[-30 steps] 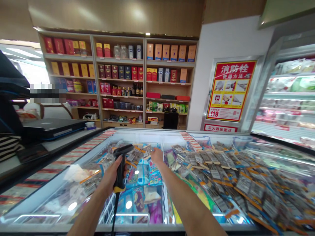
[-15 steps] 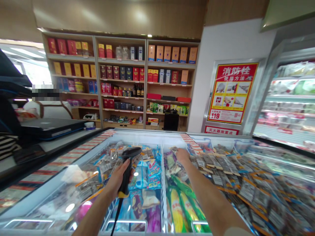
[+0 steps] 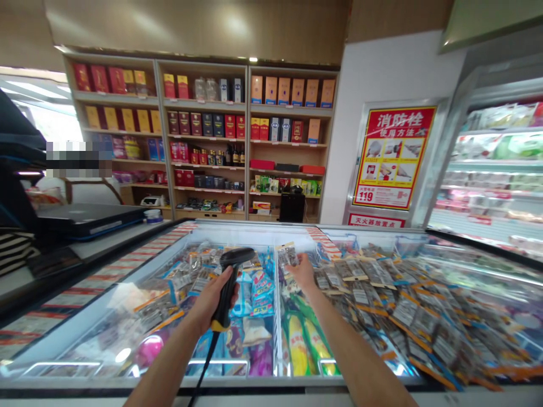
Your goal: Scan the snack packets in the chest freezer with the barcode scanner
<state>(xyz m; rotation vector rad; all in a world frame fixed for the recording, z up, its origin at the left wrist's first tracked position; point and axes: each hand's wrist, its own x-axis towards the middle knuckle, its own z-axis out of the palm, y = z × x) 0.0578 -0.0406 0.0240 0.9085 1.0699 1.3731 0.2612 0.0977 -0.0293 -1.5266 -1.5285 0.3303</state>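
My left hand point(image 3: 217, 294) is wrapped round the handle of a black and yellow barcode scanner point(image 3: 224, 291), whose head points right. A black cable runs down from its grip. Between the thumb and fingers of my right hand point(image 3: 302, 272) is a small clear-and-grey packet point(image 3: 287, 254), held upright to the right of the scanner's head. Both hands are above a chest freezer point(image 3: 254, 230). Below them lie blue ice-cream packets point(image 3: 262, 291) and yellow-green corn-shaped packs point(image 3: 298, 342), parted by a white wire divider point(image 3: 278, 333).
Many grey packets with orange edges point(image 3: 416, 316) lie piled on the freezer's right side. At the left, a counter holds a black flat device point(image 3: 93, 217); a person point(image 3: 80, 186) is behind it. Shelves of boxed goods point(image 3: 203, 124) line the back wall, beside a red fire-hydrant sign point(image 3: 394, 155).
My right hand has drawn the small packet up and slightly left, toward the scanner. The scanner in my left hand has moved a little right and up. The view has shifted slightly.
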